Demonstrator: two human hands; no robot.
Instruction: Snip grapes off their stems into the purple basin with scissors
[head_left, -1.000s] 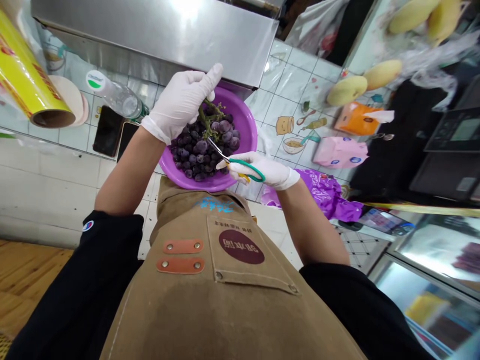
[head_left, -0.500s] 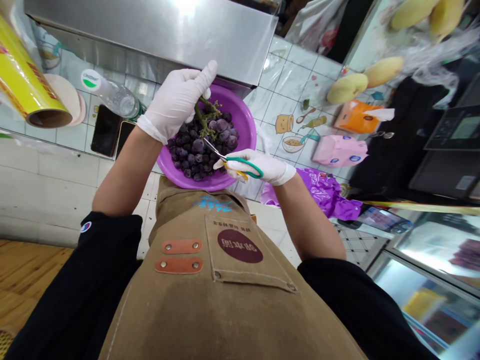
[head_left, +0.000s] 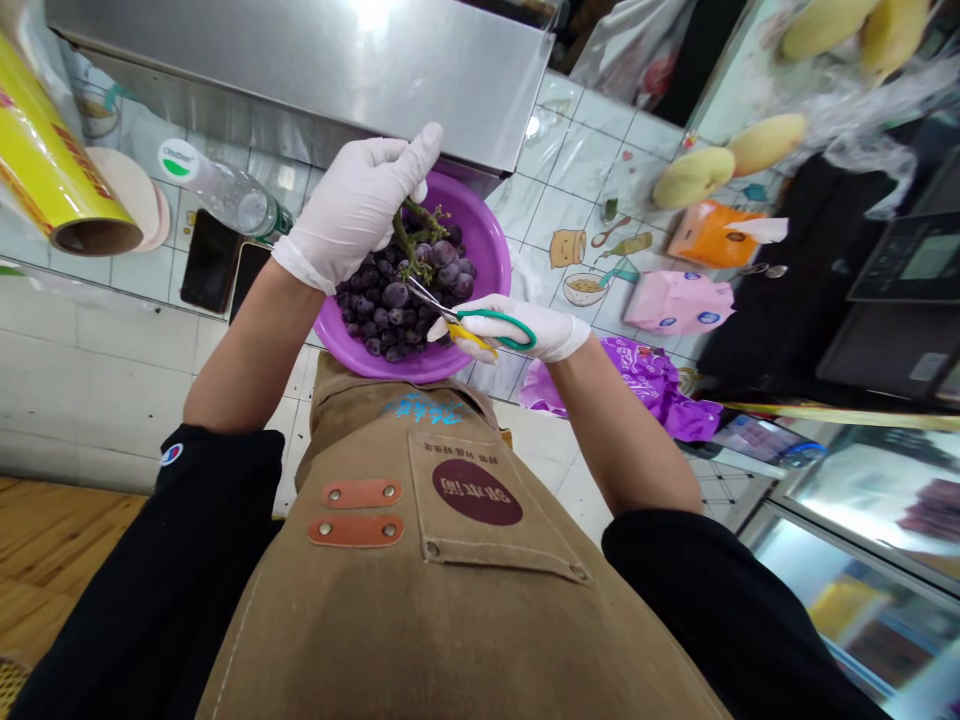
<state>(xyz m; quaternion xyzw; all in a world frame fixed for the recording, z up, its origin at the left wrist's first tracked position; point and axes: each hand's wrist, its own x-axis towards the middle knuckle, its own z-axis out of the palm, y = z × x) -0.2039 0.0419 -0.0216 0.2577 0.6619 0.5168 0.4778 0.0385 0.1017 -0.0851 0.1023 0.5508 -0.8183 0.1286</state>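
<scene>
A purple basin [head_left: 491, 250] at the counter's edge holds many dark grapes [head_left: 382, 318]. My left hand [head_left: 367, 200], in a white glove, is closed on the green grape stem [head_left: 409, 240] above the basin; some larger grapes are at the stem's lower end. My right hand [head_left: 517, 325], gloved too, grips scissors [head_left: 487, 325] with one green and one yellow handle. The blades point left toward the lower stem and the grapes there. Whether the tips touch a stalk I cannot tell.
Behind the basin stands a steel box [head_left: 315, 70]. To the left are a plastic bottle [head_left: 240, 200], a phone [head_left: 212, 258] and a yellow film roll [head_left: 60, 160]. At right lie mangoes [head_left: 694, 177], tissue packs [head_left: 679, 302] and a purple bag [head_left: 637, 385].
My right hand has turned slightly and shifted a little to the right, and the scissor handles look more spread. My left hand has moved slightly right, still on the stem.
</scene>
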